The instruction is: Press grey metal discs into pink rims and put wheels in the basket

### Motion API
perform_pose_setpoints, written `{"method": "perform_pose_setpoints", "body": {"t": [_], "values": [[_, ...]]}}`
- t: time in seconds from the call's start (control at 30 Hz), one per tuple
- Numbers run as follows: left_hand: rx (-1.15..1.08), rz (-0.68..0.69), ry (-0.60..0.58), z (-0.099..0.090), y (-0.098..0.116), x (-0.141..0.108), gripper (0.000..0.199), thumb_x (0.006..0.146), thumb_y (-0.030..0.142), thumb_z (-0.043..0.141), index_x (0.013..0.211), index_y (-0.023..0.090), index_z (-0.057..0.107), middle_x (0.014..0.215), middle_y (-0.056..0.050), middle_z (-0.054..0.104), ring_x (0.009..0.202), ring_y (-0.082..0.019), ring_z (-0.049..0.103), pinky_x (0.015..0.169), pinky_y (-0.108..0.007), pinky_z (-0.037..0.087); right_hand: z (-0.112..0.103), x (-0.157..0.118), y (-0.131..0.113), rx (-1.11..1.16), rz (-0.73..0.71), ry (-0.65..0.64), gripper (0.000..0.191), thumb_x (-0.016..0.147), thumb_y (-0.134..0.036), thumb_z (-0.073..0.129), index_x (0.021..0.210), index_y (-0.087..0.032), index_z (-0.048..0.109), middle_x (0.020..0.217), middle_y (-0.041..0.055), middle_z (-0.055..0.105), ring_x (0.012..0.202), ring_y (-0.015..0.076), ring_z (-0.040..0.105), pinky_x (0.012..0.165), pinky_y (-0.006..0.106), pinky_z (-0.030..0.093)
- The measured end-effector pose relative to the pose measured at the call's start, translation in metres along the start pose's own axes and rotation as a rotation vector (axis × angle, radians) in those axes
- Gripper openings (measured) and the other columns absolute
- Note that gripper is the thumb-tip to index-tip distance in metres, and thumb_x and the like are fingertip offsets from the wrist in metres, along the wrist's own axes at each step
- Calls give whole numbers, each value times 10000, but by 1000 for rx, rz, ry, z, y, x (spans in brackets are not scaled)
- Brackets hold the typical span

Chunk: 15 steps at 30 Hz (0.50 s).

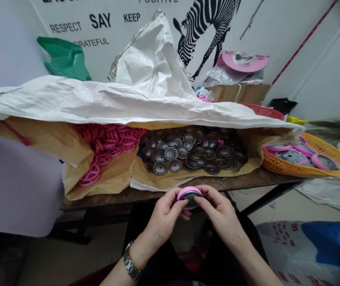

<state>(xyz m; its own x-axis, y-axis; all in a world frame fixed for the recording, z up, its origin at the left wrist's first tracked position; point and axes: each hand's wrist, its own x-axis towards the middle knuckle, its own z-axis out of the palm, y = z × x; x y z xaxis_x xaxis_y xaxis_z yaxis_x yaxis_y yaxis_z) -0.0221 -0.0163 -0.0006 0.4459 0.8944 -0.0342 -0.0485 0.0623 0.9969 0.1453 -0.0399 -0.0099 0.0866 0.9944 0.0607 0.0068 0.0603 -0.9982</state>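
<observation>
Between my two hands, just in front of the bench edge, is a small wheel [189, 193] with a pink rim around a dark grey disc. My left hand [167, 210] grips its left side, the thumb pressed on the disc's face. On the opposite side my right hand [217, 204] is closed on the rim, its thumb also on the disc. Beyond the hands, grey slotted wheel discs [174, 153] lie heaped in an opened paper-lined sack. Left of them is a pile of loose pink rings [103, 153].
The white sack [113, 101] lies along the wooden bench [265, 178]. A yellow basket [304, 169] at right holds several pink-rimmed wheels. Behind stand a cardboard box [247, 92] and a red basket [265, 111]. A printed plastic bag [295, 246] is at lower right.
</observation>
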Motion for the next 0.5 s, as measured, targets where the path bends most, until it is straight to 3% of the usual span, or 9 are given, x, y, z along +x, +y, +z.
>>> {"method": "perform_pose_setpoints", "body": {"t": [0.17,0.33,0.5], "values": [[91,76,-78,0,1,-2,279,958,391,525,1102,165,605,983,-43,601,760,-146,633,655,-253,573,0,-6,-6,-29,-11,-4,210,843,-393,663,948,-216,702,911,27,700,851,199,625,775,274,489],[271,194,-16,2,2,-1,257,966,392,506,935,160,613,820,-14,552,689,-126,557,576,-200,503,5,-13,-5,-119,-60,15,164,867,-361,619,835,-217,691,795,5,655,802,186,587,737,259,445],[218,94,43,7,-5,3,259,928,413,549,879,165,605,728,19,545,541,-101,558,480,-189,453,4,-12,0,-105,-6,27,192,866,-379,606,835,-203,678,787,5,646,772,180,570,716,259,431]]}}
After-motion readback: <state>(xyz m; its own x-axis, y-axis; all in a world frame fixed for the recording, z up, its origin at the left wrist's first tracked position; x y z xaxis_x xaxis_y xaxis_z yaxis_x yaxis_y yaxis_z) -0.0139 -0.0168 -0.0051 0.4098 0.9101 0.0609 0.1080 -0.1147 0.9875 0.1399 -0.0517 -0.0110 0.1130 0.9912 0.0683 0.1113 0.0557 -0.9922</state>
